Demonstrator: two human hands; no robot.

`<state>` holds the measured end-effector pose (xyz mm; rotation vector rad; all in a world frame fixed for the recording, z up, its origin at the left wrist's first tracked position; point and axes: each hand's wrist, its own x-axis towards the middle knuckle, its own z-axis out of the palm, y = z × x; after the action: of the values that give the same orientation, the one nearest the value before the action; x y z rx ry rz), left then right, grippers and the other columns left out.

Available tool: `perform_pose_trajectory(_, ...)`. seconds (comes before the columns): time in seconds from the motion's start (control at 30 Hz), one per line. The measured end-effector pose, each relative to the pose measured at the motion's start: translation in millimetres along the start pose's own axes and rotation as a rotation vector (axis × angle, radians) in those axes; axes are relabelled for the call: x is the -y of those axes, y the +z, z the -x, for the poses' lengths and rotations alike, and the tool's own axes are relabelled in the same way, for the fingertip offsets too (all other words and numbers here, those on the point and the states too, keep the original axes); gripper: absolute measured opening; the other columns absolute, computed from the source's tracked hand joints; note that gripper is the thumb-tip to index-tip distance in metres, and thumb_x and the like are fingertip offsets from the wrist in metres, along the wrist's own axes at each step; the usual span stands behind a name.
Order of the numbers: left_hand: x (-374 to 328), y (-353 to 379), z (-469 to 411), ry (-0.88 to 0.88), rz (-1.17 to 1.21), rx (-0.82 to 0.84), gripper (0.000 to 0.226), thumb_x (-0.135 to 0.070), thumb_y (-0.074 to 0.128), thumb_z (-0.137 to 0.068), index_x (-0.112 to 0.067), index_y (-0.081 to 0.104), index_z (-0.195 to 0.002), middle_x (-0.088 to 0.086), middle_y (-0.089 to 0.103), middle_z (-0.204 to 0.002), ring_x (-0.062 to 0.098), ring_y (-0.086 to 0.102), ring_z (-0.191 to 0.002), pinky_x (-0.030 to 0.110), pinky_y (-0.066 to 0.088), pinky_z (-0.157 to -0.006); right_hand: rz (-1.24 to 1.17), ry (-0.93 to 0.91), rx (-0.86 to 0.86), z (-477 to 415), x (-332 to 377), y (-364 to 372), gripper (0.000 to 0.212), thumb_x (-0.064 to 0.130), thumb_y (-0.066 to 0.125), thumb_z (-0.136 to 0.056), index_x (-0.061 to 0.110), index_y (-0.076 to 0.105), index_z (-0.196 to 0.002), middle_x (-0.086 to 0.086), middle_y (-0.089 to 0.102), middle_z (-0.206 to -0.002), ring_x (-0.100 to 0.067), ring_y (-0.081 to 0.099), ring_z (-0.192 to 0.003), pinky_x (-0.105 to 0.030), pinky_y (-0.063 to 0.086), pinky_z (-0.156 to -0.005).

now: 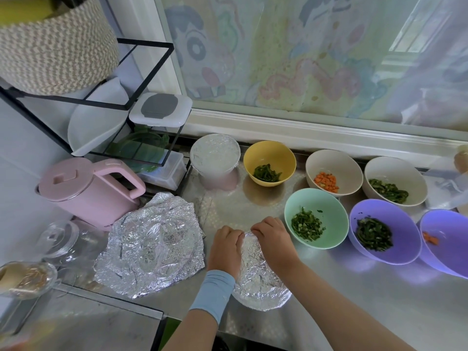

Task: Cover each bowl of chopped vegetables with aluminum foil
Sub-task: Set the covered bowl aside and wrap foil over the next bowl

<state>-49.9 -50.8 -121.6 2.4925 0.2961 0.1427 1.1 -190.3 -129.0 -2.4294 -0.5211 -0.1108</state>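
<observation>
A foil-wrapped bowl (258, 277) sits on the steel counter right in front of me. My left hand (225, 247) and my right hand (272, 240) curl over its far rim and pinch the foil edge there. Further back stands a second foil-covered bowl (215, 155). Uncovered bowls of chopped vegetables stand to the right: a yellow bowl (269, 154), a mint green bowl (326, 206), two beige bowls (334, 163) (395, 171) and two purple bowls (395, 247) (448, 239). Crumpled loose foil sheets (154, 244) lie to the left.
A pink kettle (88, 191) stands at the left beside a black wire rack (141, 79) holding a plate and containers. A glass lid (59, 236) and a glass dish (25, 277) sit at the near left. The window sill (329, 133) runs behind the bowls.
</observation>
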Motion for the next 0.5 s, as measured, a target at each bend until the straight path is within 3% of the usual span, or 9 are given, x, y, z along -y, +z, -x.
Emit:
perform_pose_trajectory(0.07, -2, 0, 1, -0.002, -0.021, 0.022, 0.022, -0.020, 0.052, -0.100, -0.010, 0.071, -0.104, 0.004, 0.057, -0.096, 0.019, 0.051, -0.090, 0.031, 0.046, -0.075, -0.005, -0.009, 0.001, -1, -1, 1, 0.008, 0.007, 0.074, -0.082, 0.013, 0.072, -0.086, -0.001, 0.060, -0.083, -0.022, 0.055, -0.078, -0.022, 0.043, -0.070)
perform_pose_trajectory(0.2, -4, -4, 4, -0.013, -0.068, 0.018, 0.015, -0.014, 0.057, -0.097, -0.011, 0.070, -0.101, 0.004, 0.058, -0.096, 0.022, 0.054, -0.092, 0.038, 0.053, -0.076, 0.030, -0.089, 0.037, -5, -2, -3, 0.009, 0.010, 0.071, -0.084, 0.014, 0.072, -0.092, -0.001, 0.058, -0.087, -0.023, 0.054, -0.082, -0.033, 0.049, -0.073)
perform_pose_trajectory(0.33, -9, -3, 4, 0.095, -0.040, 0.040, 0.029, 0.000, 0.062, -0.089, -0.012, 0.069, -0.114, 0.002, 0.061, -0.104, 0.018, 0.055, -0.100, 0.025, 0.050, -0.082, 0.069, -0.048, 0.039, -1, -5, -6, 0.012, 0.007, 0.075, -0.081, 0.014, 0.073, -0.090, -0.002, 0.057, -0.082, -0.025, 0.055, -0.076, -0.039, 0.052, -0.066)
perform_pose_trajectory(0.5, -11, 2, 0, 0.055, 0.008, 0.038, 0.022, -0.011, 0.053, -0.099, -0.012, 0.069, -0.114, 0.003, 0.061, -0.102, 0.019, 0.054, -0.099, 0.024, 0.042, -0.083, -0.009, 0.013, 0.047, -3, -6, -5, 0.013, 0.004, 0.078, -0.076, 0.013, 0.076, -0.086, -0.003, 0.058, -0.076, -0.027, 0.055, -0.072, -0.037, 0.051, -0.062)
